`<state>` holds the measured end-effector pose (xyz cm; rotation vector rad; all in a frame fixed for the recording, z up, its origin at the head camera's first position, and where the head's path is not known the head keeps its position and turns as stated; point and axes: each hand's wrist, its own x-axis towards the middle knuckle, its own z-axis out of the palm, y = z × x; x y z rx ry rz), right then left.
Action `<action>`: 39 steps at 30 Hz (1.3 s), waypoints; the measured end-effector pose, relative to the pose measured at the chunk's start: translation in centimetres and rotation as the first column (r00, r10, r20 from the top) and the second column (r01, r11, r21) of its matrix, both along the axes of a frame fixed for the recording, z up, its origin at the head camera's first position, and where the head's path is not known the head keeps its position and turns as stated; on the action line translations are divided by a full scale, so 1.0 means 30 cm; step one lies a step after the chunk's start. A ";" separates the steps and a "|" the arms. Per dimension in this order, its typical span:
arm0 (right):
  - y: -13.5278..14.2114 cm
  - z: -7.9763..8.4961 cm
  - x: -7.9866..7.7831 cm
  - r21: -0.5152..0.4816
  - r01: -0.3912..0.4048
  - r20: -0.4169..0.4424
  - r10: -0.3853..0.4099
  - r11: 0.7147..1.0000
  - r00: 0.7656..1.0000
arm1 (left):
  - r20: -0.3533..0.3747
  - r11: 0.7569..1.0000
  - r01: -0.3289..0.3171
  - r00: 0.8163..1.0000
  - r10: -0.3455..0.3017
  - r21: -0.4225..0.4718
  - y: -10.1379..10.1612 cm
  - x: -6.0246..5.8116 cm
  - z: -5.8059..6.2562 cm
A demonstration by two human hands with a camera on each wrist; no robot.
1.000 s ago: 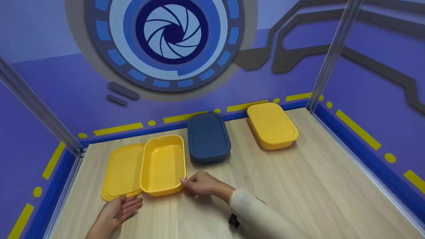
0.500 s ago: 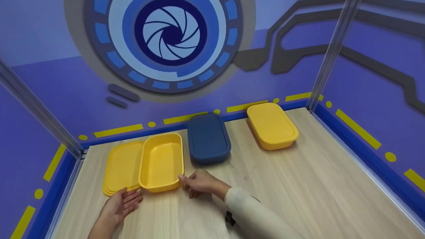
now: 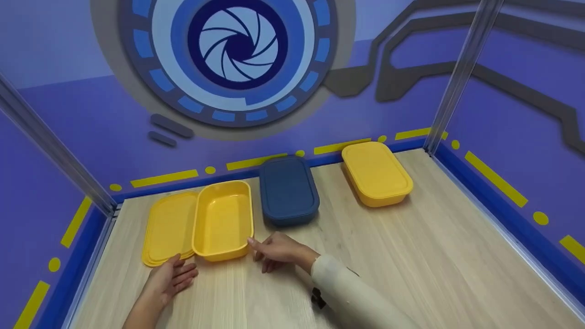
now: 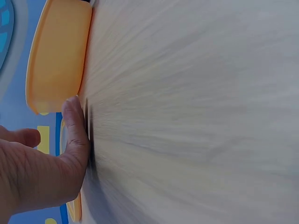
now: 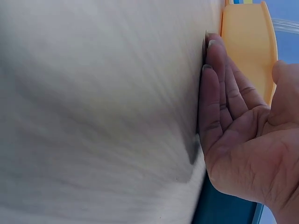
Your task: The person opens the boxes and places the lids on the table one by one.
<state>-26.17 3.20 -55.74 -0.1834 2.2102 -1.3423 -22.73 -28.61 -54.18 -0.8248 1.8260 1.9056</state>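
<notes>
An uncovered yellow food container (image 3: 224, 224) stands upright on the table in the head view. Beside it on the left lies a flat yellow lid (image 3: 169, 228), its right edge against the container. My left hand (image 3: 171, 276) rests palm up at the lid's front edge, fingers relaxed; its thumb is near that edge. At the container's front right corner is my right hand (image 3: 279, 251), thumb at the rim and fingers loosely bent beside the wall. The right wrist view shows those fingers (image 5: 212, 93) lying low along the tabletop, next to the container (image 5: 247, 42).
Right of the container stands a dark blue lidded container (image 3: 289, 189). Farther right, near the back wall, is a lidded yellow container (image 3: 377, 171). The wooden table (image 3: 434, 265) is bounded by patterned panels at the back and both sides.
The yellow container and the lid have slid slightly back, toward the rear wall. Both hands have stayed close to their front edges.
</notes>
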 end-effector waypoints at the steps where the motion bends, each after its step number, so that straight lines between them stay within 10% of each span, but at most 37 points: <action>1: 0.003 0.001 0.000 -0.003 -0.005 0.001 0.005 1.000 1.000 | 0.000 1.000 -0.010 1.000 0.010 -0.005 0.001 -0.004 0.002; 14: 0.017 -0.014 -0.008 -0.063 -0.004 0.046 0.007 0.998 0.999 | 0.029 0.998 -0.013 0.999 0.015 -0.066 0.047 0.020 0.021; 28: 0.043 -0.005 0.011 -0.099 -0.004 0.049 0.009 0.995 0.999 | -0.108 0.981 0.165 0.978 -0.176 -0.100 0.212 0.046 0.032; 39: 0.149 0.040 0.118 0.039 -0.176 -0.150 0.180 0.984 0.972 | -0.175 0.993 0.108 0.978 -0.114 -0.048 0.289 -0.004 0.002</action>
